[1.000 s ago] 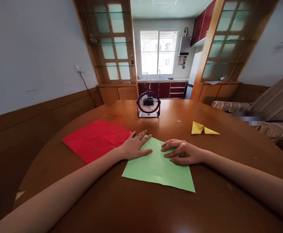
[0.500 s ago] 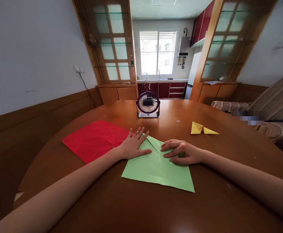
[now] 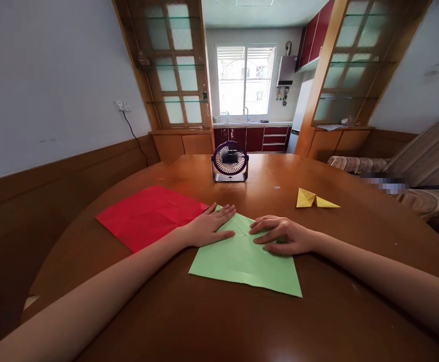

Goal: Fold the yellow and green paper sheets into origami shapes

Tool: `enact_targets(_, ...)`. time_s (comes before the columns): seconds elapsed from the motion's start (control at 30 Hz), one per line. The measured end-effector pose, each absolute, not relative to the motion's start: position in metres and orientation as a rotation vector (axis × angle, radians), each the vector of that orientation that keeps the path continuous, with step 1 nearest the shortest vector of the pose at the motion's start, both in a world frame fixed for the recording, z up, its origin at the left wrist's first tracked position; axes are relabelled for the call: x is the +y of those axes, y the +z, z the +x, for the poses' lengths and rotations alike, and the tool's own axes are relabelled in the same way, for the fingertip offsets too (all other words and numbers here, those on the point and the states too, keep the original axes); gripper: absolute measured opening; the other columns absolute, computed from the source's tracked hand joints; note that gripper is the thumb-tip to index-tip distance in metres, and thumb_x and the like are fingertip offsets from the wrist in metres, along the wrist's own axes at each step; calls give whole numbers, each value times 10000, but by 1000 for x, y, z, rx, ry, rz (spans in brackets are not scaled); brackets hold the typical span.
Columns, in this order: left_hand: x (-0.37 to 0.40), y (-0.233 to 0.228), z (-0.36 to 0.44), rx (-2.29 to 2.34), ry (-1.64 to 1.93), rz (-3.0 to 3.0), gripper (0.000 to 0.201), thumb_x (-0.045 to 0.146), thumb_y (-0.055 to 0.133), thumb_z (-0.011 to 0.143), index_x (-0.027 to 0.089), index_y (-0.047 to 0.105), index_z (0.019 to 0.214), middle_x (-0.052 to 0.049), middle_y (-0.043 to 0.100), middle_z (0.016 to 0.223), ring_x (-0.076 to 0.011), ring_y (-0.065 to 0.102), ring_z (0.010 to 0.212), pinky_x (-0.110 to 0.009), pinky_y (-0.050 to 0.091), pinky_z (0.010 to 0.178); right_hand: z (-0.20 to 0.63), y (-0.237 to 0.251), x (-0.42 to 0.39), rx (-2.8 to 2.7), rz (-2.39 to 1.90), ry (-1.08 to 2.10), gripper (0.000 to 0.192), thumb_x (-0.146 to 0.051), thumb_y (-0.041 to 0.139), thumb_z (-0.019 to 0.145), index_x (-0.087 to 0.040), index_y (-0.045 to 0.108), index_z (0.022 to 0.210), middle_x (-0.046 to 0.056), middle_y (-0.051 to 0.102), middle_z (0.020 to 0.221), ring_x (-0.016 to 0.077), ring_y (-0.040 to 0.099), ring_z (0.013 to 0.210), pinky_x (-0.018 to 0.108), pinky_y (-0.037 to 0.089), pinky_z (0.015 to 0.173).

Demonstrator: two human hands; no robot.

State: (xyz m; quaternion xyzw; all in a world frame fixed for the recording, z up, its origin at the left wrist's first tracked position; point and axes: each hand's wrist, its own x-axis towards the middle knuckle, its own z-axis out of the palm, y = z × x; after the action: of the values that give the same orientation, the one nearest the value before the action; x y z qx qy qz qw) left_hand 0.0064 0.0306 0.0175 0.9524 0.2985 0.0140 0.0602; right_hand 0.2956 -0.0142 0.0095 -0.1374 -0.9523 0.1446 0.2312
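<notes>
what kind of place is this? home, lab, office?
Most likely a home, a dining area open to a kitchen. A round wooden table fills the foreground, a kitchen sink sits under the window beyond, and a striped sofa stands at the right.

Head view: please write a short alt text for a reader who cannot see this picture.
Two bare hands press flat on a green paper on a round wooden table, the left hand on its upper left fold, the right hand on its upper right. A red paper lies to the left, a folded yellow paper to the right, a small fan behind.
</notes>
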Motion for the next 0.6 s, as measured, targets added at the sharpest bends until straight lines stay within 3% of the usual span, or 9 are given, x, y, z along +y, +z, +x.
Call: enact_targets(0.6, 29, 19, 8, 929, 24, 2887, 733, 645, 247, 968, 220, 110, 1549, -66, 128, 1600, -221, 108, 1484, -440, -62, 1191, 296, 11, -15, -2628, -389, 410, 324, -258, 622, 896, -247, 666, 1217, 105, 633, 1257, 221, 560, 1194, 477, 405, 1069)
